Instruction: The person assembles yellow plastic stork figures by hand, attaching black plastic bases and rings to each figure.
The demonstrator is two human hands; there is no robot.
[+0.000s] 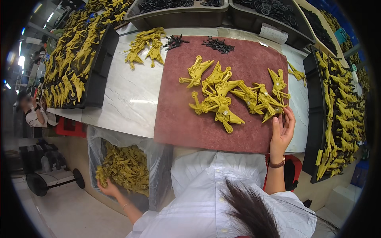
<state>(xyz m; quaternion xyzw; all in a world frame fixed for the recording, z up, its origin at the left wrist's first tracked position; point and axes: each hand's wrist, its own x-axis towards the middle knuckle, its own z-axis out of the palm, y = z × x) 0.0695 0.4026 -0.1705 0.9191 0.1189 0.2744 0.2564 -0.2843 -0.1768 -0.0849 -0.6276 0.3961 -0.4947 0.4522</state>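
Note:
My left hand [108, 189] is down at the left, at the edge of a bin lined with clear plastic [93, 152]. Its fingers are closed on a yellow plastic part [101, 175]. A heap of similar yellow parts [127, 168] fills that bin. On the dark red cloth [178, 137] lies a loose group of yellow plastic parts [222, 89], some with round metal-looking spots. My right hand [283, 129] rests at the cloth's right edge, thumb and fingers apart, beside the nearest yellow part [270, 107]; whether the fingertips touch it I cannot tell.
Two small piles of black pieces [219, 45] lie at the cloth's far edge. More yellow parts [149, 47] sit on the white tabletop [131, 95]. Dark crates of yellow parts stand left [99, 67] and right [316, 107]; grey bins [178, 18] of black pieces line the back.

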